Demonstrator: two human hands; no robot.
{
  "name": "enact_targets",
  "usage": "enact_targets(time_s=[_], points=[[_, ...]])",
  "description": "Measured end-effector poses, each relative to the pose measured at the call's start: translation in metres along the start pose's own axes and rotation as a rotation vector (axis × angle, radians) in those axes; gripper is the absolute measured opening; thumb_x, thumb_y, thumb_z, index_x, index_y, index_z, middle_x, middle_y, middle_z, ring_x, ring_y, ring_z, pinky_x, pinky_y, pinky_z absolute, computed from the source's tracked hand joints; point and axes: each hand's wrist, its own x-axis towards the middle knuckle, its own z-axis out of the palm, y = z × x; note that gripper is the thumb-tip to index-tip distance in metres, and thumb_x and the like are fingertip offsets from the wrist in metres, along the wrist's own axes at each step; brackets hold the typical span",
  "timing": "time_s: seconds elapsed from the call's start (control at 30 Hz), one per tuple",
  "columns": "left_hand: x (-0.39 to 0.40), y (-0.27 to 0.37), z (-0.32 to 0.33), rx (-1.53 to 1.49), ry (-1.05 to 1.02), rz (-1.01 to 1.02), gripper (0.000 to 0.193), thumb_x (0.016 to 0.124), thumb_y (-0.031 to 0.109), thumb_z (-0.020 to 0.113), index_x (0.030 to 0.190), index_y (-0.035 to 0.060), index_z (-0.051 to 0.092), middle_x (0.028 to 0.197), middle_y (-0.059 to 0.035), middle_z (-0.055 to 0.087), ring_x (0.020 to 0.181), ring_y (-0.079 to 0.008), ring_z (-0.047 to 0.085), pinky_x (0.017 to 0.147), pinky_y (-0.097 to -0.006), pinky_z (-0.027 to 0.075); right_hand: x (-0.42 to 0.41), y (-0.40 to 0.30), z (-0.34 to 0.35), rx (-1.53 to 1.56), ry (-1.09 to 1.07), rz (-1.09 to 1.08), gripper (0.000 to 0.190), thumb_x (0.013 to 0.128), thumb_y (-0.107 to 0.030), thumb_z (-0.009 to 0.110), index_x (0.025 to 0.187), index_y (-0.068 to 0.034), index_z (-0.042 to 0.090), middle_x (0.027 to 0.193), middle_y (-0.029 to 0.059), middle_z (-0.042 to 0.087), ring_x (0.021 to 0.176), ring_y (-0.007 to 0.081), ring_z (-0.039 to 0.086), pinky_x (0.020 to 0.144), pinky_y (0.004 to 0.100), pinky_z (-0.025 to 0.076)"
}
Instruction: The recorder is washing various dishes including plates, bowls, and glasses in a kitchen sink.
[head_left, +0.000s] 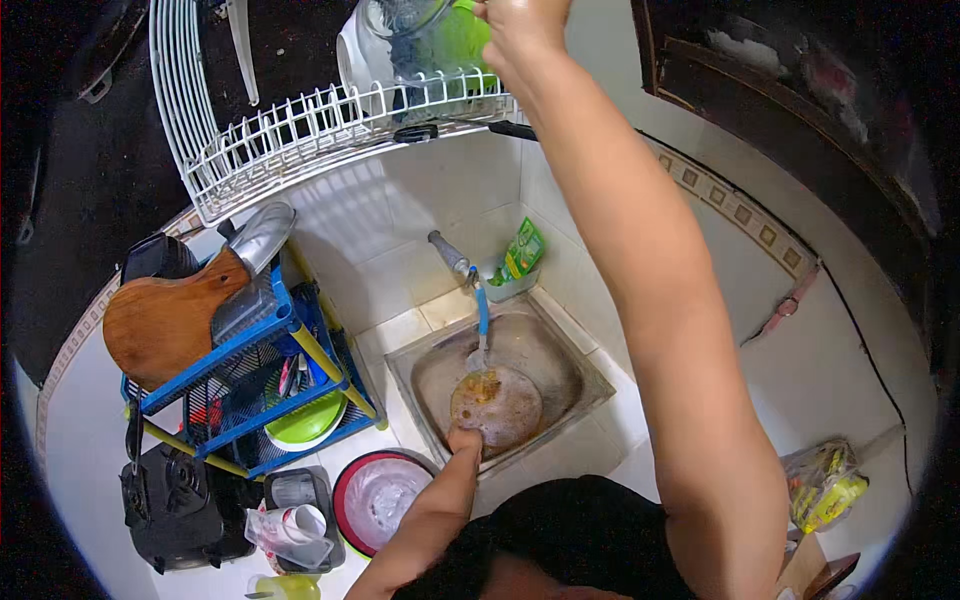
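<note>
My left hand (465, 442) grips the near rim of a round vessel (497, 405) in the metal sink (585, 382). Brownish, foamy liquid fills the vessel, and water runs into it from a faucet with a blue hose (482, 307). My right arm reaches up to the white wire dish rack (300, 139). There my right hand (525, 22), cut by the top edge of the view, is beside a green item (469, 45) and clear containers; whether it holds anything is hidden.
A blue and yellow shelf (285, 322) at left bears a wooden cutting board (169, 319). Below it stand a black stove (195, 510) and a red-rimmed basin (382, 495). A green pouch (521, 251) sits in a holder behind the sink.
</note>
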Motion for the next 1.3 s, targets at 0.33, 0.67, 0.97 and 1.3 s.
enact_targets(time_s=[0.33, 0.67, 0.97, 1.3], points=[[0.030, -0.029, 0.026, -0.080, 0.127, -0.156, 0.052, 0.073, 0.009, 0.057, 0.121, 0.0088, 0.038, 0.113, -0.0216, 0.053, 0.107, -0.0376, 0.052, 0.092, -0.0407, 0.041, 0.053, 0.125, 0.077, -0.989, 0.089, -0.648, 0.021, 0.085, -0.024, 0.058, 0.083, -0.002, 0.057, 0.084, 0.0173, 0.063, 0.079, 0.0321, 0.062, 0.068, 0.0408, 0.047], [0.031, -0.034, 0.014, -0.155, -0.022, -0.238, 0.047, 0.072, 0.008, 0.059, 0.116, 0.0035, 0.045, 0.111, -0.0206, 0.057, 0.103, -0.0356, 0.056, 0.088, -0.0400, 0.044, -0.007, 0.134, 0.088, -0.637, -0.072, -0.471, 0.026, 0.087, -0.019, 0.049, 0.102, 0.002, 0.051, 0.110, 0.0286, 0.050, 0.097, 0.0435, 0.051, 0.083, 0.0457, 0.043], [0.046, -0.046, 0.015, -0.248, -0.113, -0.364, 0.039, 0.068, 0.004, 0.062, 0.106, 0.0022, 0.055, 0.100, -0.0155, 0.061, 0.088, -0.0291, 0.061, 0.075, -0.0379, 0.049, -0.144, 0.080, -0.040, -0.829, -0.530, -0.586, 0.036, 0.074, -0.011, 0.063, 0.110, -0.003, 0.058, 0.129, 0.0182, 0.043, 0.119, 0.0355, 0.041, 0.097, 0.0427, 0.038], [0.020, -0.013, -0.002, -0.550, -0.224, -0.297, 0.015, 0.081, 0.013, 0.060, 0.092, 0.0060, 0.051, 0.076, -0.0063, 0.057, 0.052, -0.0164, 0.052, 0.037, -0.0308, 0.039, -0.383, 0.087, -0.308, -0.797, -0.975, 0.491, 0.028, 0.080, -0.008, 0.058, 0.108, -0.005, 0.059, 0.121, 0.0177, 0.051, 0.114, 0.0329, 0.047, 0.097, 0.0407, 0.038]])
